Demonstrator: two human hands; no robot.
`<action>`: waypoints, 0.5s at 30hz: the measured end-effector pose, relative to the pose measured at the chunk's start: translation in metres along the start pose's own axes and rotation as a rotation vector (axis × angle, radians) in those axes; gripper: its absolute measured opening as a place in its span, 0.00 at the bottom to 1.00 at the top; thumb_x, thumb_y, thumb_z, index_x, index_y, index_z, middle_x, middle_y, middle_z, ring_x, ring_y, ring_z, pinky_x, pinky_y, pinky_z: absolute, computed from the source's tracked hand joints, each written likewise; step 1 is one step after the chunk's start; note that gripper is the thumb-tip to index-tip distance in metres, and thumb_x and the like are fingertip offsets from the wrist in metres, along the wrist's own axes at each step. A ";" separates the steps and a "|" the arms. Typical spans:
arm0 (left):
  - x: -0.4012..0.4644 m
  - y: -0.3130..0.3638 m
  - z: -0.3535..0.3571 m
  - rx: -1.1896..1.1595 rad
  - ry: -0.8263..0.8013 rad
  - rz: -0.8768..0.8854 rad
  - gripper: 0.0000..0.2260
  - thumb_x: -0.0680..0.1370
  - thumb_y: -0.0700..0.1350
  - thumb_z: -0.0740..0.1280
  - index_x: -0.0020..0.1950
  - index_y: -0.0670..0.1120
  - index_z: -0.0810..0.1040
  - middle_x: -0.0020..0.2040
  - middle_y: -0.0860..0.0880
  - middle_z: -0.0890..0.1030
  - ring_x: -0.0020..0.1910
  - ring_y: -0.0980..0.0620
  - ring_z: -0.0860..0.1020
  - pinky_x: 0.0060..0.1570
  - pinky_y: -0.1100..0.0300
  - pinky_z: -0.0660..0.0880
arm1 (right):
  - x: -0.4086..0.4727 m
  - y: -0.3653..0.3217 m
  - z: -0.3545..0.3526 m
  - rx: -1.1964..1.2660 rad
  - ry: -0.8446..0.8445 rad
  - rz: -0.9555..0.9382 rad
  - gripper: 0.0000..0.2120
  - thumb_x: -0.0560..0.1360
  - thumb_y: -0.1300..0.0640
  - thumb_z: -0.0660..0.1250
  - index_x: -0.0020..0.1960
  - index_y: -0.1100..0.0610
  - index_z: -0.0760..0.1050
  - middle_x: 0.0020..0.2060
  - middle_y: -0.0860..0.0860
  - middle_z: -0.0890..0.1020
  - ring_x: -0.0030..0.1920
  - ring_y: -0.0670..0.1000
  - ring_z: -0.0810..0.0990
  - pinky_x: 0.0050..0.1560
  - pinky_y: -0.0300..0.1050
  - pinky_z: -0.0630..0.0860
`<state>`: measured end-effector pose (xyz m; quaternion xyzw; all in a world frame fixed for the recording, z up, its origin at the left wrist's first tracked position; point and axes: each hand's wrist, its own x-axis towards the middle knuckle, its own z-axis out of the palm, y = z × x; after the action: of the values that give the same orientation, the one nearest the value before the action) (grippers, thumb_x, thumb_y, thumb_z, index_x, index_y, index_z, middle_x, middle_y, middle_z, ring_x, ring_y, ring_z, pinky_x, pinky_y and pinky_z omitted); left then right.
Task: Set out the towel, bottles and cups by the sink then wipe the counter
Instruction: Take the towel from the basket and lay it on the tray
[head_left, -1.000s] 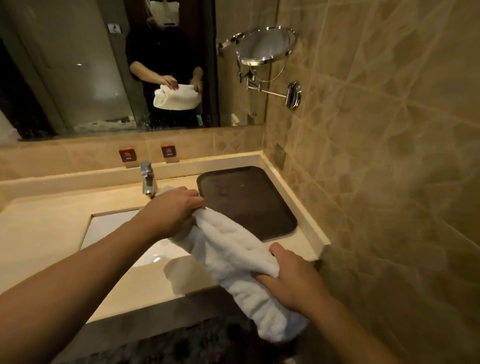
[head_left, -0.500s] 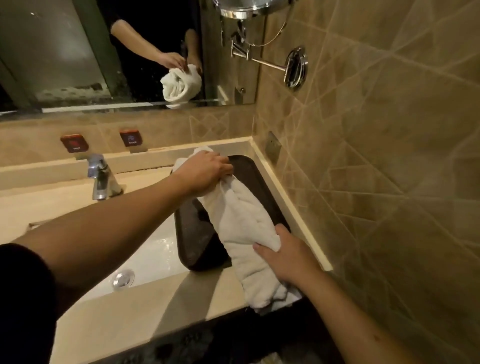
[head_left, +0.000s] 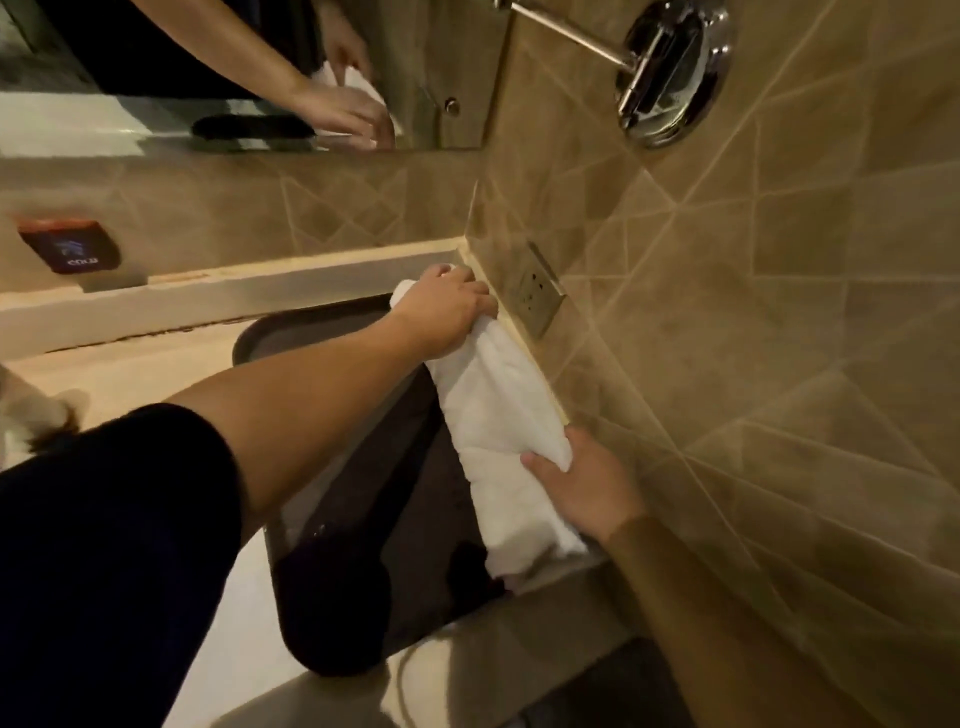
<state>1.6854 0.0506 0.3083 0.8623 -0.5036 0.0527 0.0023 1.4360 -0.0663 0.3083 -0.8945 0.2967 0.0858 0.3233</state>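
A rolled white towel lies lengthwise along the right side of the dark brown tray, close against the tiled side wall. My left hand grips its far end in the back right corner of the counter. My right hand holds its near end by the tray's front right corner. No bottles or cups are in view.
The tray sits on the beige counter beside the white basin. A wall socket is just right of my left hand. A chrome mirror mount sticks out of the wall above. A "cold" label sits under the mirror.
Both hands have carried the towel from over the basin to the right, onto the tray's right side against the wall. The view has moved closer and lower.
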 end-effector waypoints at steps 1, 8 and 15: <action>0.005 -0.001 0.008 -0.022 -0.004 -0.028 0.19 0.78 0.42 0.64 0.67 0.55 0.75 0.66 0.53 0.77 0.64 0.46 0.71 0.65 0.46 0.66 | 0.005 0.000 0.002 -0.085 0.020 0.010 0.25 0.77 0.38 0.65 0.66 0.53 0.72 0.59 0.53 0.80 0.58 0.56 0.79 0.61 0.52 0.75; -0.003 0.008 0.046 -0.615 0.242 -0.764 0.34 0.68 0.65 0.74 0.64 0.45 0.69 0.60 0.45 0.70 0.59 0.44 0.71 0.55 0.47 0.75 | -0.016 -0.010 0.039 -0.747 0.598 -0.463 0.11 0.75 0.57 0.64 0.57 0.56 0.79 0.45 0.58 0.81 0.42 0.58 0.78 0.44 0.52 0.74; -0.022 0.012 0.076 -1.080 0.116 -0.593 0.44 0.74 0.63 0.70 0.81 0.46 0.53 0.80 0.45 0.56 0.77 0.45 0.58 0.73 0.50 0.61 | -0.031 -0.007 0.079 -0.782 0.176 -0.333 0.12 0.75 0.51 0.70 0.56 0.52 0.74 0.50 0.55 0.77 0.48 0.57 0.76 0.46 0.52 0.75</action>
<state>1.6711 0.0600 0.2299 0.8383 -0.1973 -0.1658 0.4804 1.4176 0.0026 0.2610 -0.9892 0.1200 0.0618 -0.0569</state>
